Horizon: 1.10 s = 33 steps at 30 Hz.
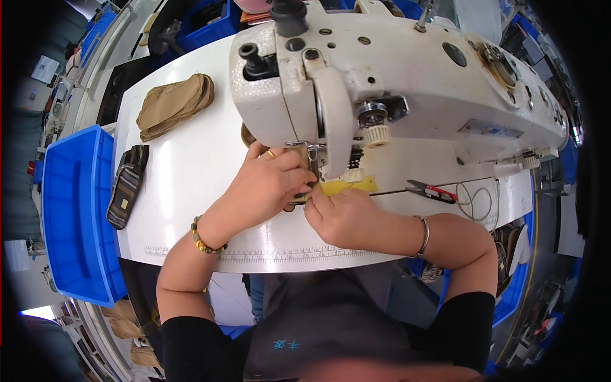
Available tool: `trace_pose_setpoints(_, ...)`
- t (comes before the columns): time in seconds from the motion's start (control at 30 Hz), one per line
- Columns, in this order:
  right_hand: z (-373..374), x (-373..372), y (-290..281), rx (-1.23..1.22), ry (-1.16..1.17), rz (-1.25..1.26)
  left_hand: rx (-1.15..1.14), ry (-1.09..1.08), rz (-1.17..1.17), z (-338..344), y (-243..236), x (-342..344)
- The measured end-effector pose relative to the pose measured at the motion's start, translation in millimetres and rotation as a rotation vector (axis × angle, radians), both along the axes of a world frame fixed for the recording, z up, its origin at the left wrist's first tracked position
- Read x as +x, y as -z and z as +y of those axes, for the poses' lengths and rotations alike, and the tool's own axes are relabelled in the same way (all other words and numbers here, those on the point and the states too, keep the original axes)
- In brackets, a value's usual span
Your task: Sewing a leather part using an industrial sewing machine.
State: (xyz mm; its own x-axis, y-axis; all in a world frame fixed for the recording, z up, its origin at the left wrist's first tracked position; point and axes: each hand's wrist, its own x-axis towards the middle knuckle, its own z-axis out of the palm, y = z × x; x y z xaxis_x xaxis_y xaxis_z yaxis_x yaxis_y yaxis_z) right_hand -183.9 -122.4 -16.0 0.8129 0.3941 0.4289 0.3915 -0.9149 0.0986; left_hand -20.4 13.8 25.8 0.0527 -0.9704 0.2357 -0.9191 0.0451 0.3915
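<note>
Under the head of a white sewing machine (407, 83), both my hands meet close to the needle area. My left hand (270, 184), with a ring and a beaded bracelet, is closed, its fingers curled beside the presser foot. Just to its right, my right hand (347, 216) is pinched, fingertips nearly touching the left ones. Whatever lies in the fingers is hidden; only small dark and brownish bits show between them. A flat yellow piece (356, 185) lies on the machine bed right behind my right hand.
Red-handled thread snips (436, 192) and a loose loop of cord (474, 202) lie to the right. At the left are a stack of brown fabric pieces (175, 105), a striped pouch (126, 188) and a blue bin (79, 216). A printed ruler (254, 256) runs along the white table's front edge.
</note>
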Motion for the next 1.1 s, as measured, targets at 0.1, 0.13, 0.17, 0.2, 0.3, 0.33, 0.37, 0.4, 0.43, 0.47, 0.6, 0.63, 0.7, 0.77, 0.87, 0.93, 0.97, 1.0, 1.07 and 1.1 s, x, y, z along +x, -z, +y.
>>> trace_pose_setpoints(0.1, -5, 7, 1, 0.039, 0.036, 0.016, -0.046, -0.041, 0.057, -5, 6, 6)
trace_pose_setpoints(0.13, -7, 8, 1, 0.040, 0.068, 0.011, -0.056, -0.065, 0.075, -6, 7, 7)
trace_pose_setpoints(0.17, -9, 10, 1, 0.039, 0.067, 0.013, -0.057, -0.065, 0.077, -7, 10, 8)
trace_pose_setpoints(0.2, -11, 13, 0, 0.036, 0.066, 0.014, -0.016, -0.109, 0.075, -8, 13, 10)
trace_pose_setpoints(0.3, -11, 14, 0, 0.038, 0.074, 0.016, 0.020, -0.167, 0.041, -8, 13, 9)
trace_pose_setpoints(0.33, -11, 14, 1, 0.042, 0.082, 0.017, 0.015, -0.181, 0.009, -8, 13, 8)
trace_pose_setpoints(0.37, -11, 15, 0, 0.042, 0.083, 0.017, 0.015, -0.180, 0.010, -7, 12, 8)
trace_pose_setpoints(0.4, -12, 14, -1, 0.059, 0.076, -0.002, -0.006, -0.187, 0.001, -7, 11, 7)
trace_pose_setpoints(0.43, -13, 14, -1, 0.075, 0.068, -0.022, -0.026, -0.193, -0.007, -7, 10, 6)
trace_pose_setpoints(0.47, -15, 13, 0, 0.077, 0.071, -0.021, -0.025, -0.190, -0.006, -6, 8, 6)
trace_pose_setpoints(0.6, -15, 13, 0, 0.142, 0.043, -0.009, -0.011, -0.156, 0.069, -1, 5, 14)
trace_pose_setpoints(0.63, -13, 13, -1, 0.158, 0.044, 0.004, 0.011, -0.130, 0.056, 0, 5, 15)
trace_pose_setpoints(0.7, -12, 13, -4, 0.157, 0.048, 0.006, 0.021, -0.117, 0.026, -6, 3, 14)
trace_pose_setpoints(0.77, -11, 13, -5, 0.153, 0.049, 0.007, 0.030, -0.108, -0.004, -7, 4, 13)
trace_pose_setpoints(0.87, -10, 12, -4, 0.151, 0.067, -0.018, 0.002, -0.114, -0.043, -6, 11, 12)
trace_pose_setpoints(0.93, -9, 12, -5, 0.151, 0.073, 0.005, -0.018, -0.148, 0.005, -5, 17, 12)
trace_pose_setpoints(0.97, -9, 12, -4, 0.150, 0.072, 0.006, -0.019, -0.150, 0.007, -4, 17, 11)
trace_pose_setpoints(1.0, -10, 13, -3, 0.151, 0.064, -0.011, -0.018, -0.158, -0.015, -3, 16, 10)
trace_pose_setpoints(1.07, -11, 12, -3, 0.152, 0.054, -0.027, -0.018, -0.168, -0.034, -4, 13, 7)
trace_pose_setpoints(1.1, -11, 12, -3, 0.153, 0.056, -0.022, -0.004, -0.173, -0.044, -4, 12, 6)
